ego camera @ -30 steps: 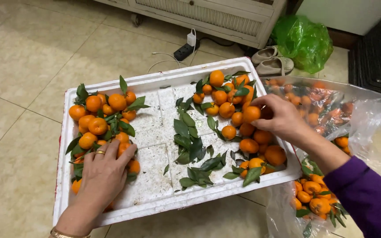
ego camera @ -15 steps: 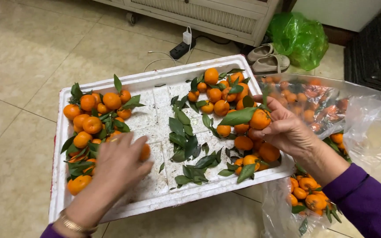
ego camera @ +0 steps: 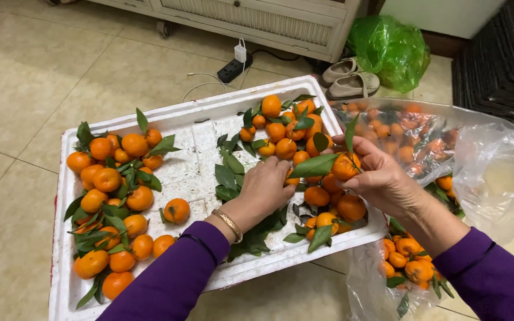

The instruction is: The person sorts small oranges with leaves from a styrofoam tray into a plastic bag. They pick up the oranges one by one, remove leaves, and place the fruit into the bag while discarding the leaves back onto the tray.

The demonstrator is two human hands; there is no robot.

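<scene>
Right hand [ego camera: 382,178] pinches a leafy tangerine [ego camera: 345,166] above the right end of the white foam tray [ego camera: 185,122]. Left hand [ego camera: 266,190], fingers curled, touches fruit in the tray's right-hand pile [ego camera: 287,139]. Beside the tray's right edge lies a clear plastic bag [ego camera: 495,172] of tangerines.

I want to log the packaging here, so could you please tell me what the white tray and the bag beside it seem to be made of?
The white tray looks like expanded foam: matte, thick-walled, with a pitted, flaking floor. The bag looks like thin clear plastic film: glossy, crinkled, oranges showing through it.
</scene>
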